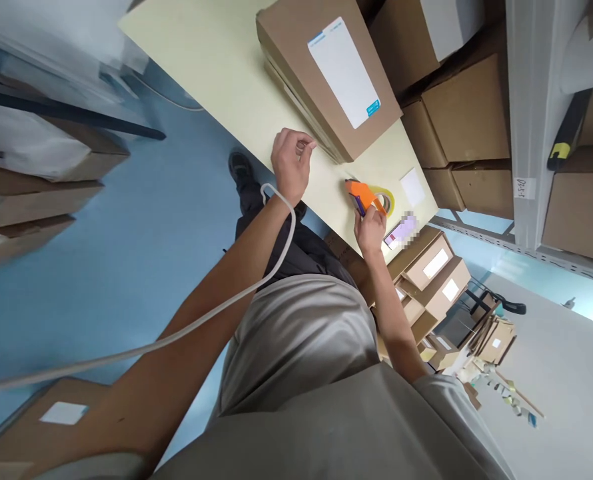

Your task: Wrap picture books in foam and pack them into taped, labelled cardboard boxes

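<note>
R hand (371,231) grips orange tape disp (362,193) approx 2 o'clock, L hand (290,165) curled nr 12, labelled box (321,85) beyond on worktop (209,57).

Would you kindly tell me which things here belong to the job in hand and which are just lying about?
Seemingly in use:
orange tape dispenser, in the right hand
large labelled box, beside the left hand

Seemingly just lying about:
white paper
phone-like object, blurred out
shelved boxes
</note>
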A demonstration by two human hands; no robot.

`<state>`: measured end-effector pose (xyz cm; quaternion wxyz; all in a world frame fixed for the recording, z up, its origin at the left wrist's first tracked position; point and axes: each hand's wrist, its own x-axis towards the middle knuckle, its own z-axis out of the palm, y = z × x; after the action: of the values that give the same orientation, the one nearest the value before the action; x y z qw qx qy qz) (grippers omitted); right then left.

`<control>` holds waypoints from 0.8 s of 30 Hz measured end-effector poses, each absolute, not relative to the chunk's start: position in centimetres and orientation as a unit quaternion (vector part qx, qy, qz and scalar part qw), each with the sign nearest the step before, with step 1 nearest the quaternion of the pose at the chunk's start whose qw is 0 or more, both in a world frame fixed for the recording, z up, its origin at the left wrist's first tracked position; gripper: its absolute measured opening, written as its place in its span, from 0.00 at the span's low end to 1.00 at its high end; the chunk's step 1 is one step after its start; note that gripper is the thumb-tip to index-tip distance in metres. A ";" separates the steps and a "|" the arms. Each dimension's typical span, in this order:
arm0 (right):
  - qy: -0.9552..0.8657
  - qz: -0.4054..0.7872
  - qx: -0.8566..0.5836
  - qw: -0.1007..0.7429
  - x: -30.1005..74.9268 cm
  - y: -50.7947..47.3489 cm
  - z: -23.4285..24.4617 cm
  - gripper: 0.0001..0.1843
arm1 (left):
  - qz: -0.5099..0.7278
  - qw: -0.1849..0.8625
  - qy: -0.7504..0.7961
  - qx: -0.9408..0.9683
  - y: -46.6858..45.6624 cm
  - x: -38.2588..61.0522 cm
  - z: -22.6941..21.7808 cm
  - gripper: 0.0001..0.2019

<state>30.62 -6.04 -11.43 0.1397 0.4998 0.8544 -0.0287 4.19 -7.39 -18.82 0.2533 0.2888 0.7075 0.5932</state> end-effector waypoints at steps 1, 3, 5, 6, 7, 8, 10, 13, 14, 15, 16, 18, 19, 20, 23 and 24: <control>0.853 -0.029 0.502 0.139 30.5 -5.9 -11.7 0.18 | 0.597 0.259 0.705 0.281 -7.2 4.1 -19.0 0.22; 0.848 -0.029 0.509 0.144 30.1 -5.8 -12.1 0.18 | 0.611 0.263 0.698 0.267 -6.8 4.1 -19.3 0.22; 0.842 -0.028 0.517 0.151 29.8 -5.8 -12.4 0.18 | 0.620 0.264 0.693 0.255 -6.5 4.1 -19.3 0.22; 0.839 -0.029 0.521 0.153 29.7 -5.9 -12.5 0.18 | 0.621 0.266 0.693 0.251 -6.3 4.1 -19.2 0.22; 0.837 -0.031 0.524 0.155 29.5 -5.9 -12.6 0.18 | 0.618 0.269 0.695 0.251 -6.1 4.1 -19.0 0.22; 0.834 -0.033 0.528 0.155 29.4 -6.0 -12.7 0.18 | 0.613 0.272 0.698 0.251 -5.9 4.1 -18.9 0.22; 0.830 -0.036 0.535 0.154 29.3 -6.2 -12.8 0.19 | 0.605 0.272 0.704 0.252 -5.6 4.1 -18.9 0.21; 0.826 -0.042 0.542 0.150 29.0 -6.6 -12.8 0.21 | 0.617 0.266 0.703 0.234 -5.1 4.3 -19.2 0.21; 0.825 -0.046 0.543 0.147 29.0 -6.7 -12.7 0.21 | 0.623 0.264 0.701 0.226 -4.9 4.5 -19.5 0.21; 0.825 -0.049 0.544 0.144 28.9 -6.9 -12.7 0.21 | 0.628 0.264 0.699 0.218 -4.7 4.7 -19.7 0.21; 0.826 -0.052 0.544 0.141 28.8 -7.0 -12.6 0.21 | 0.632 0.266 0.698 0.209 -4.5 4.9 -19.8 0.20; 0.827 -0.059 0.542 0.135 28.7 -7.3 -12.5 0.21 | 0.636 0.275 0.697 0.185 -4.2 5.4 -20.1 0.20; 0.828 -0.062 0.541 0.134 28.6 -7.4 -12.5 0.21 | 0.640 0.284 0.694 0.170 -4.0 5.7 -20.1 0.20; 0.828 -0.064 0.540 0.134 28.5 -7.6 -12.4 0.21 | 0.643 0.294 0.690 0.155 -3.8 6.0 -20.1 0.21; 0.827 -0.060 0.543 0.135 28.0 -8.1 -12.2 0.21 | 0.657 0.317 0.675 0.113 -3.1 6.8 -20.3 0.26; 0.826 -0.060 0.544 0.136 27.8 -8.3 -12.2 0.21 | 0.661 0.316 0.673 0.102 -2.8 7.1 -20.5 0.28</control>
<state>27.77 -8.25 -12.15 0.1355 0.5438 0.8261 -0.0599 7.14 -2.85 -20.46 0.3159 0.1020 0.6733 0.6606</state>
